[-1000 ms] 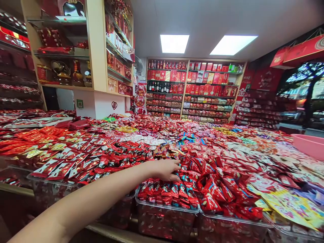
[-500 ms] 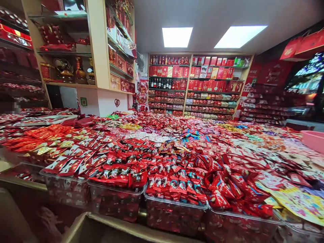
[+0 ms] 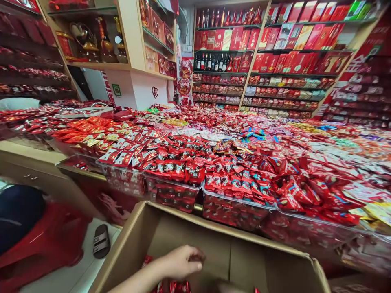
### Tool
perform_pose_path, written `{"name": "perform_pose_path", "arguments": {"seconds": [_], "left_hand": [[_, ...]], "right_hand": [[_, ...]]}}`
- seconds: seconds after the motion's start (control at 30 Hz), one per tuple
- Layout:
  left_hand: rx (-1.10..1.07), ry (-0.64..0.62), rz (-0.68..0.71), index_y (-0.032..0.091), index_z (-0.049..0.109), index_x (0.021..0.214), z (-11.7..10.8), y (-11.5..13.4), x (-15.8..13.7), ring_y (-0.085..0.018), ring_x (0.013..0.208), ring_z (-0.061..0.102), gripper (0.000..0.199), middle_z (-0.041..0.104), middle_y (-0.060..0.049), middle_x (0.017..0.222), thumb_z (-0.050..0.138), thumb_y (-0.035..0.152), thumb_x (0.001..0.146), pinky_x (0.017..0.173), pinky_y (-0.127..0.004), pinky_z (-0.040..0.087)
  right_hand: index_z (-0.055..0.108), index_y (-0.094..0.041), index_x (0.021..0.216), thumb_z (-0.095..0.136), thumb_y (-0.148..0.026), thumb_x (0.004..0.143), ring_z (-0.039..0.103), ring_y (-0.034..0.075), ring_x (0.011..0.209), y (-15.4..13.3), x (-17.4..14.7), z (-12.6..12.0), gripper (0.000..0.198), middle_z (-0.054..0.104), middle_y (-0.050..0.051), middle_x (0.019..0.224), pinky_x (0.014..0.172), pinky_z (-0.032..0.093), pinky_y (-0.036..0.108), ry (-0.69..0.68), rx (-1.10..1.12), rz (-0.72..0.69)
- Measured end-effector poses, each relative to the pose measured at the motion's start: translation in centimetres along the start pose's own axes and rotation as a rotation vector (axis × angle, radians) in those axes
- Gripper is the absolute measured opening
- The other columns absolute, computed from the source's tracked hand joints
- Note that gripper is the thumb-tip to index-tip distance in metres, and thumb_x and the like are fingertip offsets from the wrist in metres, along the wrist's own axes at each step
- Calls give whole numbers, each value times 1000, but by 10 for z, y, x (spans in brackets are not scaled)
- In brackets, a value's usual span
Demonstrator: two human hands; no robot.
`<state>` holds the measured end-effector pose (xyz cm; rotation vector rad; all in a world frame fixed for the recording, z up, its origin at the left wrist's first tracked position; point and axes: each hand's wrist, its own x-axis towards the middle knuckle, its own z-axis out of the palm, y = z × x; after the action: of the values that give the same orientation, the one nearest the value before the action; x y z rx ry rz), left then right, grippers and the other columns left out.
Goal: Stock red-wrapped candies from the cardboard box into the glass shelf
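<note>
Bottom centre, left hand (image 3: 185, 262) half-curled, right hand (image 3: 230, 287) blurred — can't tell what's held — and a knock could spill packets (image 3: 226, 182) from the heaped mid-frame tub (image 3: 233, 211).

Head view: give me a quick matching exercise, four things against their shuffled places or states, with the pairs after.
1. left hand
2. sandal
3. red stool
4. clear tubs

A. on the floor, between red stool and cardboard box
B. heaped with wrapped sweets
C. in or over the cardboard box
D. lower left, beneath dark cloth

Pairs: 1-C; 2-A; 3-D; 4-B
</note>
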<state>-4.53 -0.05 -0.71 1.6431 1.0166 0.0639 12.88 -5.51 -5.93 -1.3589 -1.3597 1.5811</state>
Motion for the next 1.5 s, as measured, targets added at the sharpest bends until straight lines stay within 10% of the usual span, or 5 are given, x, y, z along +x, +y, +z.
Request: {"name": "perform_pose_path", "arguments": {"seconds": [0.17, 0.4, 0.83, 1.07, 1.5], "left_hand": [[-286, -3, -108, 7, 41, 118, 14, -2, 6, -20, 80, 57, 57, 57, -15, 100, 43, 40, 72, 71, -34, 42], [-577, -48, 0, 10, 53, 73, 27, 23, 1, -6, 55, 47, 41, 51, 1, 62, 64, 46, 59, 58, -21, 39], [-794, 51, 27, 14, 50, 94, 20, 30, -4, -11, 72, 58, 41, 58, -4, 86, 67, 28, 60, 58, -19, 38], [-733, 261, 138, 12, 49, 89, 25, 28, 5, -10, 78, 52, 42, 55, -3, 85, 71, 22, 55, 78, -24, 39], [-525, 110, 36, 11, 43, 72, 13, 14, 3, -6, 54, 42, 25, 50, 4, 58, 62, 12, 55, 53, -19, 31]], "right_hand": [[51, -17, 75, 69, -33, 59, 53, 10, 64, -1, 7, -17, 29, 57, -3, 72, 62, 44, 25, 3, 245, -11], [52, -20, 94, 75, -24, 53, 51, 12, 65, -18, -7, -9, 47, 55, -2, 72, 60, 42, 25, 41, 333, -114], [66, -19, 68, 70, -28, 60, 53, 17, 86, -37, -11, -18, 13, 57, 5, 95, 70, 42, 25, 202, 419, -191], [60, -21, 90, 69, -34, 62, 54, 15, 75, -33, -8, -11, 32, 60, 4, 86, 65, 44, 28, 294, 627, -89], [57, -15, 72, 75, -42, 50, 50, 11, 52, -15, 8, 1, 39, 60, 1, 58, 51, 36, 24, 226, 522, -125]]}}
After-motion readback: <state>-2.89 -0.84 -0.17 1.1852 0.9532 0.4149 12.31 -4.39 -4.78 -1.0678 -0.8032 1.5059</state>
